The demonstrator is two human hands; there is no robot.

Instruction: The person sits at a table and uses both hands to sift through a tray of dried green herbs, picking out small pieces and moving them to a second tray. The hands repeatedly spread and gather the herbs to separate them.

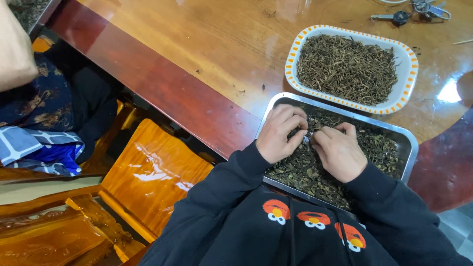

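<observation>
A steel tray (408, 142) of dark dried leaves (379, 148) sits at the table's near edge. Both my hands rest in it, side by side. My left hand (280, 133) has its fingers curled down into the leaves, and my right hand (338, 150) is curled the same way, fingertips meeting the left's near the tray's middle. What the fingertips pinch is hidden. Beyond the tray stands a white oval dish with an orange dotted rim (409, 59), filled with thin dried stems (347, 66).
The glossy wooden table (197, 54) has a red-brown edge band. A bunch of keys (419, 10) lies at the far right. Orange wooden chairs (148, 172) stand to my left, one with a patterned cloth (39, 143). Another person's arm (15, 49) shows at the upper left.
</observation>
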